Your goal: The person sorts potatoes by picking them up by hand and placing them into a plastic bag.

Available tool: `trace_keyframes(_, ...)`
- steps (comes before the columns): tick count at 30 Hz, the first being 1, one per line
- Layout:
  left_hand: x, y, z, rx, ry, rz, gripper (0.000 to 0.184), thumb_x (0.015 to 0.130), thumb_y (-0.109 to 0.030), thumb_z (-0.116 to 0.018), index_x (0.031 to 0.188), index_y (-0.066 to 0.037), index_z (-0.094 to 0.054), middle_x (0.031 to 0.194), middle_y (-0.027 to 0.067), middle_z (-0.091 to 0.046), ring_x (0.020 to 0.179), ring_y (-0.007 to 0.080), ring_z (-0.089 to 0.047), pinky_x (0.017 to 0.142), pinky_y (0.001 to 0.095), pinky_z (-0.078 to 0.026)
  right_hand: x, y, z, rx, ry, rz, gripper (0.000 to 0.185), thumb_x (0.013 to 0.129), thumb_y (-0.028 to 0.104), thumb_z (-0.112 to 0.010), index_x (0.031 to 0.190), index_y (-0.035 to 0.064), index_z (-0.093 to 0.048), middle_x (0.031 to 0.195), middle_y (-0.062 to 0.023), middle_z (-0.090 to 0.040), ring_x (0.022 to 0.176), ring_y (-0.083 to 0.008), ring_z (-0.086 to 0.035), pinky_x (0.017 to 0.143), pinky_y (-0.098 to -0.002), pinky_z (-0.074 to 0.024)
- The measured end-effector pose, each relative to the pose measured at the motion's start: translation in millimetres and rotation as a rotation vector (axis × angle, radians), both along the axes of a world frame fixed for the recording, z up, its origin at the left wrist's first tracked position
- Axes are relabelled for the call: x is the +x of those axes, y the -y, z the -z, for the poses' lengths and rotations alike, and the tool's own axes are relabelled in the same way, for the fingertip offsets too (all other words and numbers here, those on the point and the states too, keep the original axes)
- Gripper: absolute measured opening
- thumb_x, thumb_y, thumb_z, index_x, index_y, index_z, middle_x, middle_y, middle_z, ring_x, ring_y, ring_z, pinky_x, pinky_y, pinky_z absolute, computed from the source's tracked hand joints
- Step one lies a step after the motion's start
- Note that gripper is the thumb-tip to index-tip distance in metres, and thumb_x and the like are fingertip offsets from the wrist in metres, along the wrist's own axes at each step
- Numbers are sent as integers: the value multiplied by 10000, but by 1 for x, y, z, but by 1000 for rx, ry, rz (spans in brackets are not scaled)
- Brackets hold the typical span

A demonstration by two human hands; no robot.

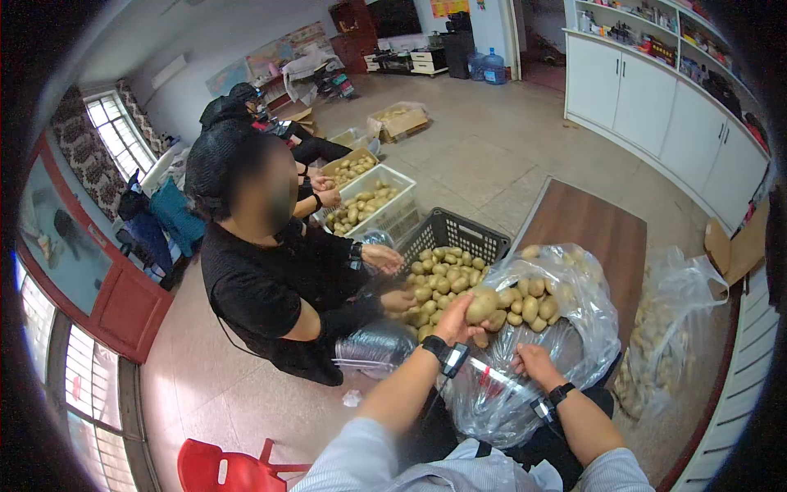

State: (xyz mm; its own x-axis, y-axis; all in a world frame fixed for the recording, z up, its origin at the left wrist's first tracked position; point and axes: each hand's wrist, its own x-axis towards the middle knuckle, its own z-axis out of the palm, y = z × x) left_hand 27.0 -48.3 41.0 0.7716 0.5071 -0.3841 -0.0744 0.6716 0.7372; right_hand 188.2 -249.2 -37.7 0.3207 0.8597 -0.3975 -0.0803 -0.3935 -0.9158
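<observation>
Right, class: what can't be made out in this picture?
In the head view:
Black crate floor: hidden under piled produce.
Right hand: curled fingers hide whether it holds anything.
Red chair: cut off by the bottom edge.
Labels on shelf items: too small to read.

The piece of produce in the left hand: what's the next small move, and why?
I'd probably lower the piece of produce gently onto the pile in the black crate: the left hand holds it close to that pile, which looks similar. The clear bag holds like pieces too, so the crate is only my best judgement.
</observation>
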Motion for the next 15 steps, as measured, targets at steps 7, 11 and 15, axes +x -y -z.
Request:
trace_keyframes(7, -18, -40, 37, -60, 21, -408, 428, 957, -427, -461, 1184, -68, -515, 990, 135, -625, 713, 271, -630, 549, 359, -539, -1, 1, 1, -79, 126, -70, 375, 980, 365, -434, 964, 26, -595, 769, -52, -657, 564, -117, -597, 478, -257, -461)
trace_keyframes(11, -30, -50, 34, -62, -43, -512, 471, 953, -429, -462, 1180, -18, -500, 945, 167, -621, 675, 290, -635, 538, 389, -565, -4, 2, -3, -85, 130, -62, 368, 972, 349, -447, 915, 22, -606, 763, -53, -657, 569, -123, -602, 487, -265, -469)
trace_keyframes(15, -43, -49, 25, 43, -149, -448, 515, 945, -438, -468, 1191, 13, -511, 957, 189, -627, 658, 309, -647, 532, 364, -580, -6, 2, 4, -96, 219, -107, 394, 944, 346, -489, 803, 3, -621, 730, -76, -651, 557, -150, -601, 518, -308, -469)
